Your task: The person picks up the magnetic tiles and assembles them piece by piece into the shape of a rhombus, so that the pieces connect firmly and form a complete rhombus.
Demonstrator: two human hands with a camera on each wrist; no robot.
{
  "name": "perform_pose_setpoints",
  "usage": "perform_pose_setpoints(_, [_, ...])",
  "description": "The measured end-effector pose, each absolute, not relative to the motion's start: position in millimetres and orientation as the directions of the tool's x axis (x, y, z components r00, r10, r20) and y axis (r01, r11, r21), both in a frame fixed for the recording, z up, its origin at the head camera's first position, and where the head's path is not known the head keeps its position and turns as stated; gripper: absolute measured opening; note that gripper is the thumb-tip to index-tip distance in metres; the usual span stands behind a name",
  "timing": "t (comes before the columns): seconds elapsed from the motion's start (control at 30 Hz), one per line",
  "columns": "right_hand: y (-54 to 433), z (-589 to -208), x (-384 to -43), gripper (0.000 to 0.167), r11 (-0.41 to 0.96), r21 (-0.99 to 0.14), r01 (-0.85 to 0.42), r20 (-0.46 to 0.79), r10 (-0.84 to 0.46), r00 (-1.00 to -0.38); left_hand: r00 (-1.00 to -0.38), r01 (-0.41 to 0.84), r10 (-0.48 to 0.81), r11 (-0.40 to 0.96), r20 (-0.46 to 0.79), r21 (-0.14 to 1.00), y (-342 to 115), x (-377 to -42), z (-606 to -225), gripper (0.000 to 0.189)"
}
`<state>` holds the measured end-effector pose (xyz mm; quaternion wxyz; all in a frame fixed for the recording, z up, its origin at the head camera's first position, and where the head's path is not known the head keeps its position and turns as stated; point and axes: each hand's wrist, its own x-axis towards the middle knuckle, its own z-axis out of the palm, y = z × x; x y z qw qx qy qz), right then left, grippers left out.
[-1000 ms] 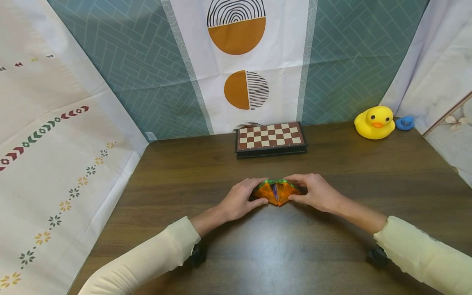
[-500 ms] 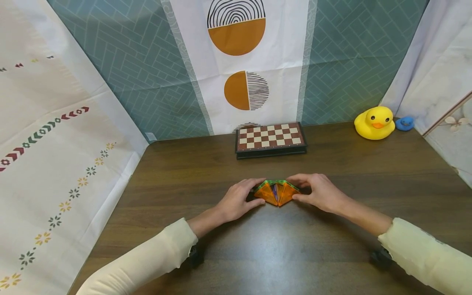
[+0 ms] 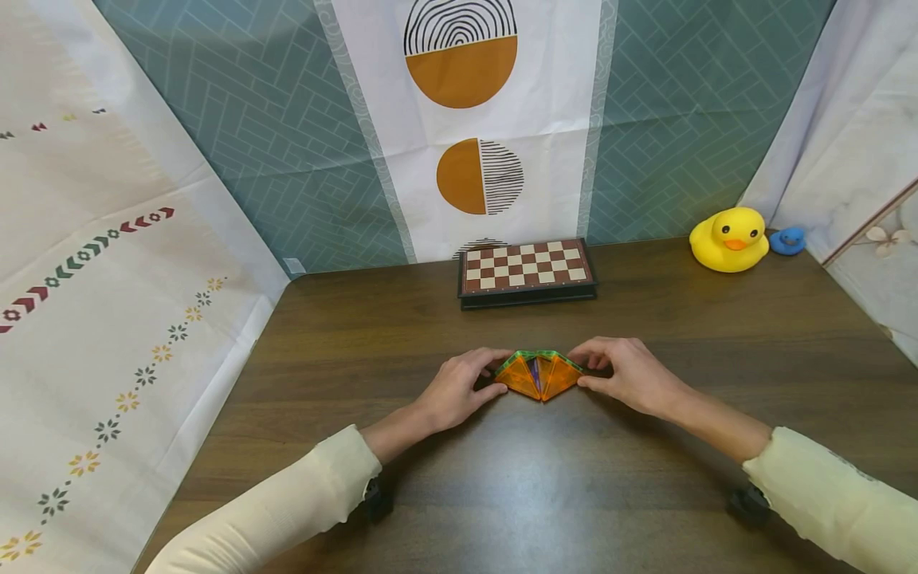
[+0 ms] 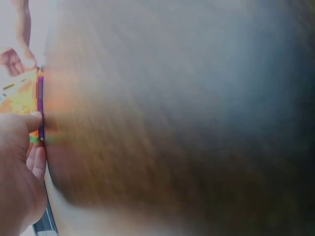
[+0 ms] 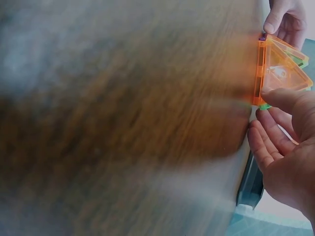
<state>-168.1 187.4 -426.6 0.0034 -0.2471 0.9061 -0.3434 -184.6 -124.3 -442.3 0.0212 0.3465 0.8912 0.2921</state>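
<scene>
A small faceted shape of translucent magnetic tiles point(image 3: 519, 376) sits on the wooden table, with orange triangles in front, green edges behind and purple in the middle. My left hand point(image 3: 452, 391) is at its left corner, thumb near the front edge and index finger by the green edge. At the right corner, my right hand point(image 3: 631, 375) has its thumb tip close to the orange tile and its fingers loosely bent behind. In the right wrist view, the thumb overlaps the orange tile point(image 5: 283, 73) while the other fingers are spread away from it.
Behind the tiles, a chessboard box point(image 3: 527, 271) lies near the back edge of the table point(image 3: 358, 319). A yellow rubber duck point(image 3: 729, 239) and a small blue duck point(image 3: 787, 240) sit at the back right corner. Patterned cloths hang around the table.
Both hands have slid outward along the tiles, the left to the left and the right to the right, uncovering more of the corners. The tile shape has stayed in place.
</scene>
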Motion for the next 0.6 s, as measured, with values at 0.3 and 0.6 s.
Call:
perform_pose_setpoints(0.3, [189.1, -428.2, -168.1, 0.028, 0.661, -0.595, -0.458, 0.175, -0.45, -0.876, -0.763, 0.603, 0.623, 0.585, 0.175, 0.542, -126.1, -185.2, -443.8, 0.043])
perform_pose_setpoints(0.6, [188.5, -426.6, -169.0, 0.028, 0.658, -0.592, -0.465, 0.171, -0.461, -0.871, -0.761, 0.61, 0.619, 0.582, 0.195, 0.538, -126.3, -185.8, -445.4, 0.04])
